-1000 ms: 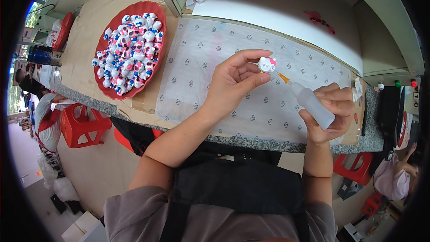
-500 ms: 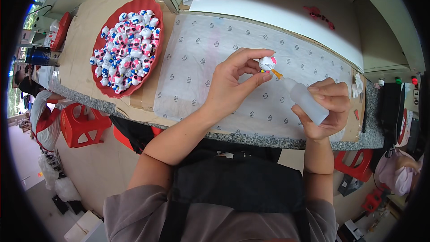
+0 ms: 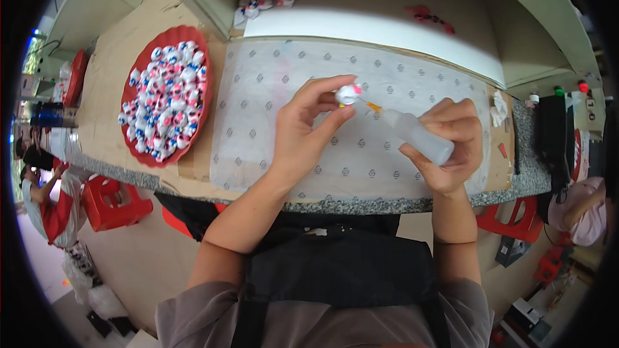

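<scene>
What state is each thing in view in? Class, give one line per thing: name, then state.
Left hand: fingers pinching the small figurine
Small figurine: held up, off the sheet
Right hand: wrapped around the squeeze bottle
Squeeze bottle: uncapped, tilted, tip toward the figurine; contact unclear
Red dish: heaped with figurines
Patterned sheet: spread flat
White tissue: crumpled

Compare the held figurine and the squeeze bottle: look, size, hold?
Look: the figurine is white with pink; the squeeze bottle is translucent with an orange tip.
Size: the figurine is smaller than the squeeze bottle.
Hold: the left hand pinches the figurine; the right hand grips the squeeze bottle, tilted.
Shared: both are over the patterned sheet.
</scene>
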`<state>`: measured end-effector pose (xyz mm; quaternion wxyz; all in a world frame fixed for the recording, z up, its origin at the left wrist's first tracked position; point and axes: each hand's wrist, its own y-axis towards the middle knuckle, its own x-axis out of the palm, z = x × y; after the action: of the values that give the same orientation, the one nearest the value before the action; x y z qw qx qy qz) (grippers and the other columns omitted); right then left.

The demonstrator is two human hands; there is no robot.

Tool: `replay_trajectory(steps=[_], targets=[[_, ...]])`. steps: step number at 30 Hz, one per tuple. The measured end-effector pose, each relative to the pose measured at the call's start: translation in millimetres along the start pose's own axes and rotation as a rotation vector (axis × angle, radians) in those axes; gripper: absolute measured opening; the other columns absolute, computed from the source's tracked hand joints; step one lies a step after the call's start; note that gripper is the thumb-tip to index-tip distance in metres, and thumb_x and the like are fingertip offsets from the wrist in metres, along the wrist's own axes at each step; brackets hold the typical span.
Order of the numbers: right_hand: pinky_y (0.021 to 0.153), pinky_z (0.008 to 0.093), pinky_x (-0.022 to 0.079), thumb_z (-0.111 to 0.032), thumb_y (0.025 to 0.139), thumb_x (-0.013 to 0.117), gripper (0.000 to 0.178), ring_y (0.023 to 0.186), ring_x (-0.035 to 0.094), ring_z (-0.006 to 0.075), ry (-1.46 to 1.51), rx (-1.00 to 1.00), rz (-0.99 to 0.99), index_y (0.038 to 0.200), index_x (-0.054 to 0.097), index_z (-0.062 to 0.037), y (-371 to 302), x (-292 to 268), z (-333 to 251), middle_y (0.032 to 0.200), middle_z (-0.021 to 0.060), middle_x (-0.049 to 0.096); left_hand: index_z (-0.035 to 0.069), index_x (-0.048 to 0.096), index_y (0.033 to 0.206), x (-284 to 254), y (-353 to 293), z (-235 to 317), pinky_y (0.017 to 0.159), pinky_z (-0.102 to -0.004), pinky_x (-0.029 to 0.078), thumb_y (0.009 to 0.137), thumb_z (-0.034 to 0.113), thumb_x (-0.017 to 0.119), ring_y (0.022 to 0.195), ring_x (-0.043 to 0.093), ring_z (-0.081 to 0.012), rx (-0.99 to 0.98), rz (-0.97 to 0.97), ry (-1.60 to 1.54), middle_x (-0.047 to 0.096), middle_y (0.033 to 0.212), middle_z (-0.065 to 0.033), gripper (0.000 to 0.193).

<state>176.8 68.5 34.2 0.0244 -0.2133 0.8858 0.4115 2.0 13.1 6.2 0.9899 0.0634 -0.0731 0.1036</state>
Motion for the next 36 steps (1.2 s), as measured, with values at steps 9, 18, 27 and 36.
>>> replay_trajectory(steps=[9, 18, 27, 36], targets=[[0.057, 0.025, 0.048, -0.008, 0.071, 0.056, 0.038, 0.078, 0.055, 0.0155, 0.089, 0.742, -0.083, 0.106, 0.044, 0.0, 46.5, -65.7, 39.5, 0.09, 0.0066, 0.049, -0.001, 0.047, 0.11, -9.3, 5.1, 8.3, 0.074, -0.0197, 0.041, 0.074, -0.001, 0.058, 0.081, 0.052, -0.0076, -0.1, 0.165, -0.369, 0.053, 0.094, -0.0045, 0.038], [0.063, 0.0361, 0.046, -0.025, 0.067, 0.065, 0.032, 0.076, 0.055, 0.0283, -1.161, 0.297, -0.429, 0.091, 0.055, -0.0068, 98.9, -53.8, 165.7, 0.09, 0.0093, 0.052, 0.001, 0.049, 0.109, -9.3, 7.5, 2.3, 0.073, -0.0198, 0.041, 0.074, 0.0, 0.058, 0.082, 0.052, -0.0077, -0.111, 0.119, -0.342, 0.051, 0.097, -0.0048, 0.036], [0.05, 0.0192, 0.04, -0.011, 0.072, 0.059, 0.014, 0.06, 0.045, 0.0037, -0.242, 0.789, -0.177, 0.083, 0.059, -0.0019, 73.6, -26.3, 78.7, 0.07, -0.0011, 0.051, 0.001, 0.049, 0.108, -10.9, 3.1, 9.3, 0.072, -0.0197, 0.042, 0.074, -0.001, 0.058, 0.08, 0.052, -0.0073, -0.126, 0.087, -0.361, 0.052, 0.097, -0.0049, 0.036], [0.049, 0.0195, 0.039, -0.003, 0.068, 0.064, 0.009, 0.062, 0.049, 0.008, 0.333, 0.833, -0.052, 0.075, 0.059, -0.0015, 18.3, 4.0, 27.9, 0.073, 0.0048, 0.056, 0.0, 0.048, 0.109, -5.4, 2.7, 2.7, 0.073, -0.0224, 0.044, 0.073, 0.001, 0.06, 0.079, 0.056, -0.0095, -0.124, 0.004, -0.294, 0.056, 0.094, -0.0053, 0.038]])
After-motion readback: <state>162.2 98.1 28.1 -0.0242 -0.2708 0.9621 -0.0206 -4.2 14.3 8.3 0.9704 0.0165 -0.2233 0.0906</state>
